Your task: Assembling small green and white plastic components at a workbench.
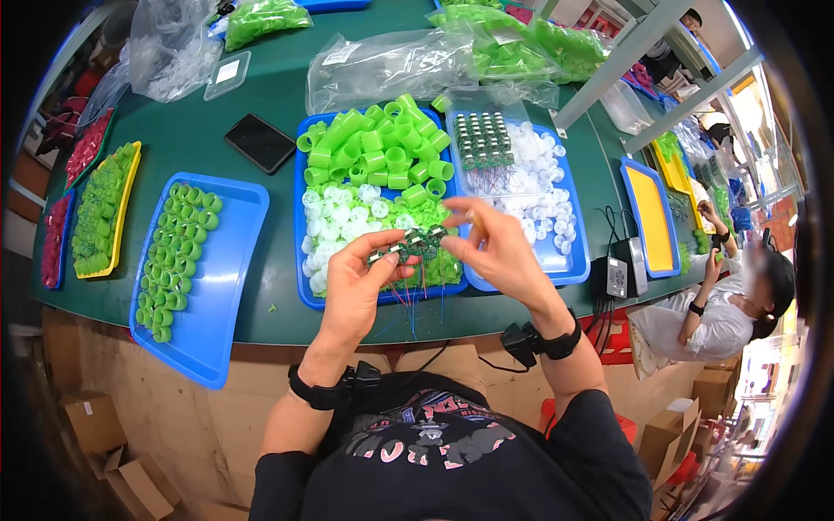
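My left hand (358, 276) pinches a row of small green circuit boards (417, 244) with thin red and blue wires hanging down. At the right end of that row, my right hand (501, 249) has its thumb and index finger apart; whether it touches the boards is hard to tell. Both hands are over a blue tray (301, 200) of green plastic cylinders (373, 148), translucent white round caps (343, 215) and small green parts (447, 269). Just right, a clear plastic box (521, 187) with more rows of boards (483, 139) rests over white round parts (547, 165).
To the left lies a blue tray (228, 252) with rows of green rings (178, 252), overhanging the table's front edge. A phone (260, 143) and plastic bags (391, 74) lie farther back. A metal post (612, 65) stands at right. Beyond it, a co-worker (708, 313) sits.
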A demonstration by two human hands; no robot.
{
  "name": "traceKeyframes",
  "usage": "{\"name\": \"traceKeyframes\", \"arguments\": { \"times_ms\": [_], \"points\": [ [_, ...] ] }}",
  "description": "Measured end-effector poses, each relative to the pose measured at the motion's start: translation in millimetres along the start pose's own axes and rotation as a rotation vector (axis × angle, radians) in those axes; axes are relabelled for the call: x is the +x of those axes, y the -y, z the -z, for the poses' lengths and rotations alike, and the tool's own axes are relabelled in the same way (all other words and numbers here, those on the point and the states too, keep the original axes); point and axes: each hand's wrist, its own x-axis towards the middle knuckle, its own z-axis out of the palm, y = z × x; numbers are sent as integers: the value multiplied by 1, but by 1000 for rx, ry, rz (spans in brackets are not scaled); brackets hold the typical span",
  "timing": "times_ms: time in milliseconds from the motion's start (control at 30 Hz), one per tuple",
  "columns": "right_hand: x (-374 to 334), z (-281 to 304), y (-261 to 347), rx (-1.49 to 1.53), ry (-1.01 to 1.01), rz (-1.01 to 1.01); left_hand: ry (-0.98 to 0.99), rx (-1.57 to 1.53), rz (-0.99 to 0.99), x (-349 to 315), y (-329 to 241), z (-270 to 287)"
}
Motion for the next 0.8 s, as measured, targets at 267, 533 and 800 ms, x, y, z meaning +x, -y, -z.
{"name": "traceKeyframes", "arguments": {
  "times_ms": [267, 533, 800],
  "points": [
    [-12, -45, -8, 163, 0, -145, -193, 489, -173, -3, 9, -13],
    [-15, -63, -5, -81, -225, -20, -390, 746, -411, -2, 12, -15],
    [-9, -66, -10, -24, -194, -98, -353, 878, -529, -3, 10, -23]
  ]
}}
